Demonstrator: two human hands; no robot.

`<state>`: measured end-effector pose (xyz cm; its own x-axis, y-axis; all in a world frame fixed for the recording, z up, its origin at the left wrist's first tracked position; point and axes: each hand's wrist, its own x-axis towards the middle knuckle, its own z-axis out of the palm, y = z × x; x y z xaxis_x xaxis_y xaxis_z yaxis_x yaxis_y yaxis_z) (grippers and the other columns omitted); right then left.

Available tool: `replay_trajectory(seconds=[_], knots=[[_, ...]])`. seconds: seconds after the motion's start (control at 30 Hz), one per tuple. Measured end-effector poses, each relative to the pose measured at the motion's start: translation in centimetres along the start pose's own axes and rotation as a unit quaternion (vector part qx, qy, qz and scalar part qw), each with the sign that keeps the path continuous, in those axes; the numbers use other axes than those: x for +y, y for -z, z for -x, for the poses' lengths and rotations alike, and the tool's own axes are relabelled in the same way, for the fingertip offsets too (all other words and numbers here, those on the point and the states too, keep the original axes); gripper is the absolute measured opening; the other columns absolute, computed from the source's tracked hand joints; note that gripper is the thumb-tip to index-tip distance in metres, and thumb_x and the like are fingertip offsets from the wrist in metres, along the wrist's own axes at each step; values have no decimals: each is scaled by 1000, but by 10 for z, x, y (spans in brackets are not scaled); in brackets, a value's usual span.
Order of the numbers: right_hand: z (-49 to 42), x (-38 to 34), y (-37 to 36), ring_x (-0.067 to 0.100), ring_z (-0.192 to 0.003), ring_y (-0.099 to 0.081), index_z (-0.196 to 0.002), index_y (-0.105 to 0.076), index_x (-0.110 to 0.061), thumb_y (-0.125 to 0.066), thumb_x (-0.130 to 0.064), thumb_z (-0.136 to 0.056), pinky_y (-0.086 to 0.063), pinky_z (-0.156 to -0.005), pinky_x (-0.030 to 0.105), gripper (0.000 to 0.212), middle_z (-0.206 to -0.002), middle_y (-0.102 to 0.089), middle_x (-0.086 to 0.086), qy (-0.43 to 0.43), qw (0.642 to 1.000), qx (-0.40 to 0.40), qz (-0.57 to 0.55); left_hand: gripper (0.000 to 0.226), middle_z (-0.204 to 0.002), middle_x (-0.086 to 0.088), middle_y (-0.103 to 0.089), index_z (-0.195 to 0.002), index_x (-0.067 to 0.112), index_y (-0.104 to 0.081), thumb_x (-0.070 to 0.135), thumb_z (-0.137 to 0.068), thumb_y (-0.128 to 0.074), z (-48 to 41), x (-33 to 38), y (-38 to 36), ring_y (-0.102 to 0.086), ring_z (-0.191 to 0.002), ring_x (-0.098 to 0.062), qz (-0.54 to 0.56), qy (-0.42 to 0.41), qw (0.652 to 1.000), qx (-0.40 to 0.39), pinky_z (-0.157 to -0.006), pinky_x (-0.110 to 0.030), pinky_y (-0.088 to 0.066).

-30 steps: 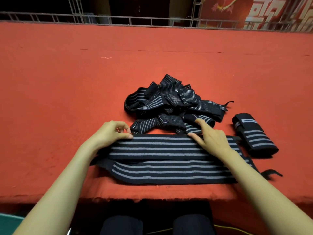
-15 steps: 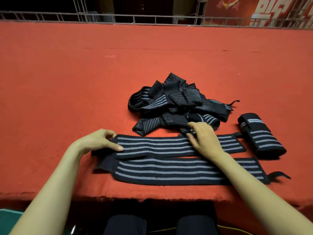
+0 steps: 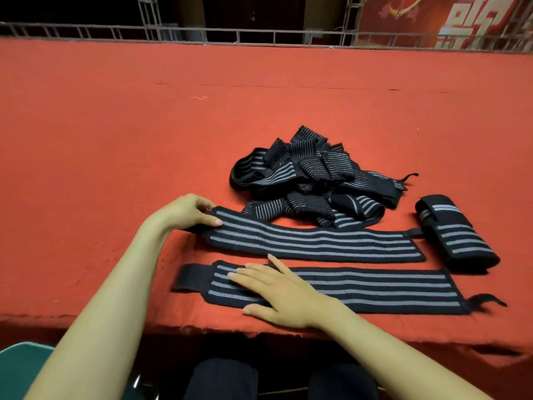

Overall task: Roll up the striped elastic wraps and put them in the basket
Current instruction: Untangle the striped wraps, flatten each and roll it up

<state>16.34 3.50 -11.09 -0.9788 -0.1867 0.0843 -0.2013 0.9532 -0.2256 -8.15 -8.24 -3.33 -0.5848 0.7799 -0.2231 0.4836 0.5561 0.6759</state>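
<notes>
The left grip [image 3: 189, 212] is pinching the left end of the far wrap [image 3: 317, 245], which is lying flat on the red worktop [image 3: 115, 140]. The right grip [image 3: 284, 290] is pressing with straight fingers on the near wrap [image 3: 375, 287] and is holding nothing. This wrap is lying close to the front edge of the worktop. 1 rolled wrap [image 3: 455, 235] is resting at the right, and a tangled pile [image 3: 311, 180] is sitting just behind the far wrap. The basket is not showing.

I am thinking 3 things can go wrong. A roll started from a pinch at 1 corner is probably going crooked. The elastic is likely springing open once the pressure is loosening. The near wrap may be sliding off the edge if the right grip is dragging it toward the person.
</notes>
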Motion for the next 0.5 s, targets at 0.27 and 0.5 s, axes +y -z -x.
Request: replay_trajectory(seconds=[0.27,0.5], knots=[[-1,9,18,9,-136,-34,-143,-40,-20,-45,-47,-94,-10,-116,20,56,-144,-46,-4,-30,982,103,-154,43,-124,-5,-53,-126,28,-57,40,-85,-62,-3,-1,-50,-47,-120,-27,-293,-2,951,100,-105,-42,-31],[46,95,27,21,-135,-35,-146,-29,-14,-48,-54,-92,-24,-114,41,70,-145,-42,4,-369,919,137,-17,64,-153,-4,-23,-147,21,-27,52,-93,-43,17,29,-119,-16,-142,-23,-214,-40,975,34,-117,-51,-4]])
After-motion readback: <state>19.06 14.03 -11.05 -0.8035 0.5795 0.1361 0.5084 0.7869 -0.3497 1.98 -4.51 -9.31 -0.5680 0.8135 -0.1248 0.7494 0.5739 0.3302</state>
